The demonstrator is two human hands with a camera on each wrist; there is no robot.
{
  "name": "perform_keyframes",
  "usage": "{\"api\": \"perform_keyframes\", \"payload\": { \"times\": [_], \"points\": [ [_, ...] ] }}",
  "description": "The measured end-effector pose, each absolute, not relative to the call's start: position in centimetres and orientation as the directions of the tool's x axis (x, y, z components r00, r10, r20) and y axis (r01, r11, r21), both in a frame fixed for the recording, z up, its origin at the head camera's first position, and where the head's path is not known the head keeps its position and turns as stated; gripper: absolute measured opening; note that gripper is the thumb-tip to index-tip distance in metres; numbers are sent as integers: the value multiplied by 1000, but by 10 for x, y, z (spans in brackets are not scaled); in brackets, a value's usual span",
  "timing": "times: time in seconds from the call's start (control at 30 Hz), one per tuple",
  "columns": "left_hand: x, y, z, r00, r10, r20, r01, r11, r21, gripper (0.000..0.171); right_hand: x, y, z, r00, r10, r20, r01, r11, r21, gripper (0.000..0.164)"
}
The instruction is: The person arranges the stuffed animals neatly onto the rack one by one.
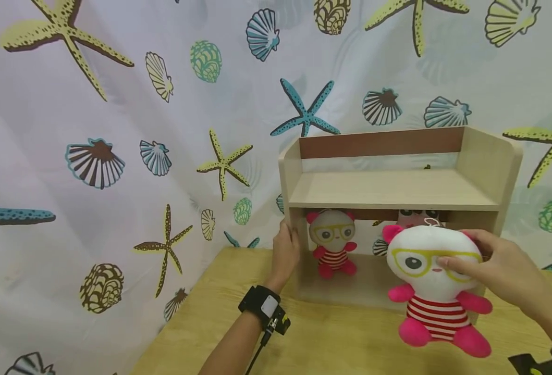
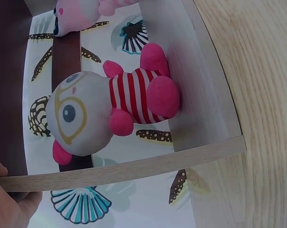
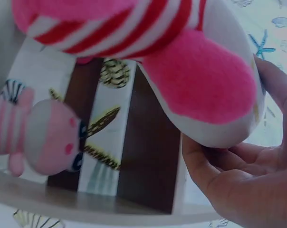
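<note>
My right hand [image 1: 510,268] grips a plush panda [image 1: 432,291] by its head, thumb across the face over the yellow glasses. This toy has a white head, pink limbs and a red-and-white striped body, and it hangs upright in front of the wooden shelf [image 1: 393,187]. With my left hand [image 1: 284,255] I hold the shelf's left side panel [image 2: 119,173], thumb and fingers on either side of its edge. A matching plush panda [image 1: 334,260] sits in the lower compartment at the left. Farther right, a pink plush toy [image 3: 53,137] is mostly hidden behind the held one in the head view.
The shelf stands on a light wooden table [image 1: 351,333], its upper board [image 1: 393,190] above the seated toys. Behind hangs a white curtain [image 1: 177,172] printed with starfish and shells. A cable [image 1: 257,354] runs from the left wrist strap.
</note>
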State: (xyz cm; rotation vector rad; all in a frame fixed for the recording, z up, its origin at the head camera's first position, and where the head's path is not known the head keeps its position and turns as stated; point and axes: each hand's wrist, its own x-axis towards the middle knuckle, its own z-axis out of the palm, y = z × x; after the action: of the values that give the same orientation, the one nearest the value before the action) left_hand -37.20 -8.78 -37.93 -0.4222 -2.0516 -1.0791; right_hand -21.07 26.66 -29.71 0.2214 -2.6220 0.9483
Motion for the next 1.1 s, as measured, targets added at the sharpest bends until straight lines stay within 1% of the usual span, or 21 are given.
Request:
{"api": "perform_keyframes", "payload": {
  "times": [0.17,0.27,0.53,0.77,0.9,0.97,1.1],
  "points": [
    [-370,-88,-380,-647,-58,760,593,589,550,17,-211,255,-266,-896,-54,440,-354,686,-636,67],
    [-370,-88,-380,-641,-59,765,595,591,545,17,-214,248,-249,-867,-43,496,-397,663,-635,63],
    [-371,-89,-381,-639,-39,768,608,586,536,21,-227,234,-217,-853,-68,517,-453,588,-670,55],
    [-372,-90,-384,-629,-43,776,613,587,529,20,-240,213,-202,-849,-64,524,-449,609,-654,61],
    [-371,-91,-384,-633,-45,773,614,580,536,19,-248,202,-192,-835,-51,547,-454,626,-634,64],
    [-370,-91,-383,-643,-48,764,605,579,546,18,-252,197,-188,-828,-41,559,-467,601,-648,64],
    [-371,-88,-381,-672,-42,739,594,566,571,21,-261,190,-179,-809,-9,588,-501,532,-682,62]
  ]
}}
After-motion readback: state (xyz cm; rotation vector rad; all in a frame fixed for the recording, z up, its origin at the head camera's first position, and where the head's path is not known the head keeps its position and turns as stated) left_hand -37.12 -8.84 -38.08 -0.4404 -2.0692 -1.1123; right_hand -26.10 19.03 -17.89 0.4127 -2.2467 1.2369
